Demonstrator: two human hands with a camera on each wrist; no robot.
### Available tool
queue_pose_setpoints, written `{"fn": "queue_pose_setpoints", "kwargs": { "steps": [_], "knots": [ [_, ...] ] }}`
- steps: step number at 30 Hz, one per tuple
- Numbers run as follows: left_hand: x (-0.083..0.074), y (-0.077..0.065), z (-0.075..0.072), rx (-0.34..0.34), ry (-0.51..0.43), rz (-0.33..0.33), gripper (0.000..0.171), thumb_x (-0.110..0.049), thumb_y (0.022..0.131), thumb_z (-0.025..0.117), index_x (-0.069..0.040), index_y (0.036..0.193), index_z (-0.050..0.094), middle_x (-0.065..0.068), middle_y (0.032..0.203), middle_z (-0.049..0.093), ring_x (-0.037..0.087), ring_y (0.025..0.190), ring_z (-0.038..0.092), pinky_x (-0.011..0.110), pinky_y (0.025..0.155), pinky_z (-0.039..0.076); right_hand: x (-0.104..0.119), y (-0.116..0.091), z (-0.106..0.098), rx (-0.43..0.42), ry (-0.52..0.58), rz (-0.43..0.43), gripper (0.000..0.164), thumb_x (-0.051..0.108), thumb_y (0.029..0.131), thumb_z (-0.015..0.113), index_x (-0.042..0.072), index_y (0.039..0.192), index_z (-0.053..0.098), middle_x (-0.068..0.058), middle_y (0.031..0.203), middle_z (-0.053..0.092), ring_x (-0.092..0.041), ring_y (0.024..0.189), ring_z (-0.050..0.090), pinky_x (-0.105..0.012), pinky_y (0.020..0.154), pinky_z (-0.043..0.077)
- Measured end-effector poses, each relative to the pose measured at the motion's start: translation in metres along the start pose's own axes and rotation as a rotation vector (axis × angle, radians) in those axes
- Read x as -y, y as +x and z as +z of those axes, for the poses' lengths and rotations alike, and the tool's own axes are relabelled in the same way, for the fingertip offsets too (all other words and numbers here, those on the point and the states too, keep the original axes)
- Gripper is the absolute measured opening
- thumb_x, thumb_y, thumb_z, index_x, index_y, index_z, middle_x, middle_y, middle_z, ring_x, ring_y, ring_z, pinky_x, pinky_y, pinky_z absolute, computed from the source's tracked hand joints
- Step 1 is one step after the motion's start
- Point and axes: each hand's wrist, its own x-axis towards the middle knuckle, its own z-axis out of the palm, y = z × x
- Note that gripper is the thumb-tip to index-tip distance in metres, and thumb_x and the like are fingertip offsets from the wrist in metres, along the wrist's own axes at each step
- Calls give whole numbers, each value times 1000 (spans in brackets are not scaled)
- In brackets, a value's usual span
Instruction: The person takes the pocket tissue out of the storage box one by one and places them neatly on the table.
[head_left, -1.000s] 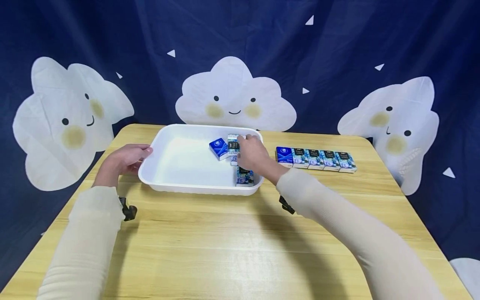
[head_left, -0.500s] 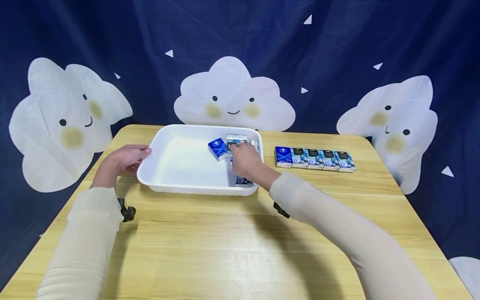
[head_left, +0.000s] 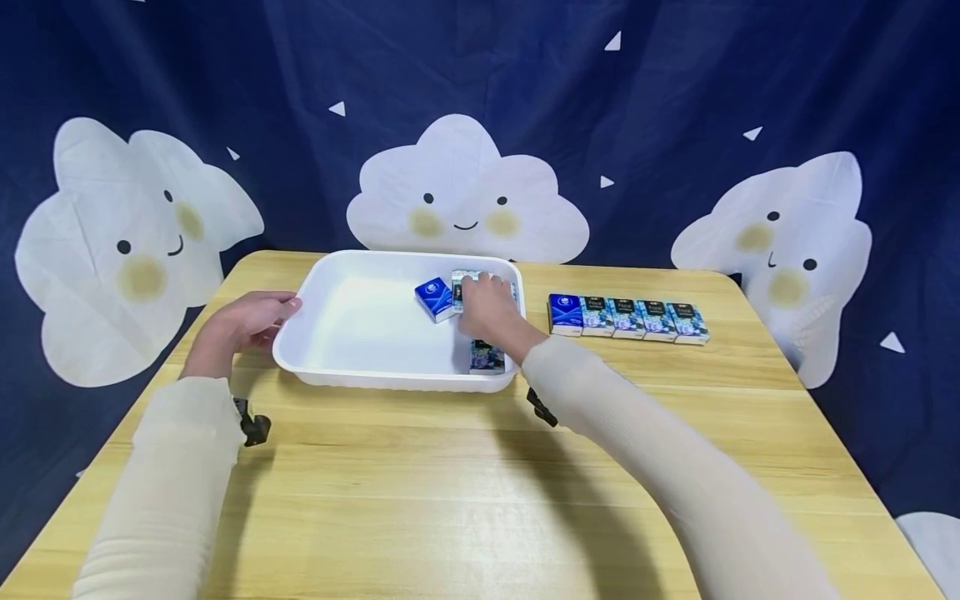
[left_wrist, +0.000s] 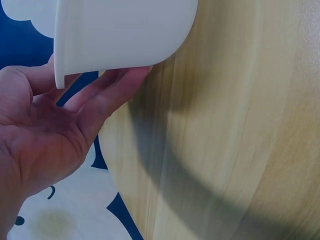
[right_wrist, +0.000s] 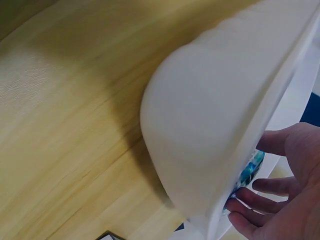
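On our light wooden counter [head_left: 390, 483] we have a white rectangular plastic tray [head_left: 375, 325]; right of it lies a row of five blue-patterned box-shaped packets [head_left: 626, 317]. Our left hand [head_left: 260, 317] grips the tray's left rim; our right hand [head_left: 490, 307] touches blue-green floral packets [head_left: 487, 359] inside its right end, but whether it grips one, we cannot tell.

I see plain white on the rectangular plastic tray [head_left: 367, 329], blue with a white emblem on one small flat box [head_left: 433, 298] inside it. The row of small boxes [head_left: 627, 318] runs one blue, four black-labelled with blue-and-lilac floral print. On my screen, the wood-grained table [head_left: 375, 475] is pale yellow, the fabric backdrop [head_left: 675, 83] navy with white clouds.
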Motion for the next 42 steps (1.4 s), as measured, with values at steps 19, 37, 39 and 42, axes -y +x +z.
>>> {"fn": "queue_pose_setpoints", "kwargs": {
  "steps": [19, 37, 39, 42],
  "knots": [
    [0, 1, 1, -12, -12, 13, 64, -39, 111, 31, -9, 163, 10, 27, 155, 33, 38, 127, 48, 31, 84, 54, 4, 5, -2, -11, 51, 38, 63, 17, 90, 72, 13, 149, 50, -18, 143, 51, -35, 135, 45, -49, 118, 30],
    [-2, -1, 0, -16, -19, 11, 63, -37, 111, 32, -8, 163, 10, 27, 154, 34, 37, 126, 48, 31, 84, 55, 15, -4, -7, 94, 78, 37, 80, 20, 90, 71, 11, 159, 32, -14, 146, 55, -27, 121, 58, -42, 110, 45],
    [-2, -1, 0, -13, -15, 14, 63, -37, 111, 31, -7, 163, 10, 27, 154, 34, 37, 127, 48, 31, 85, 55, 15, -6, -7, 90, 81, 34, 81, 21, 90, 72, 10, 159, 31, -14, 140, 59, -26, 114, 61, -42, 106, 49],
    [-1, -1, 1, -13, -7, 11, 63, -37, 112, 31, -7, 163, 10, 27, 155, 34, 38, 128, 47, 31, 85, 54, 15, -6, -7, 70, 75, 21, 79, 23, 89, 73, 8, 157, 34, -14, 136, 62, -27, 114, 62, -43, 107, 47]
  ]
}}
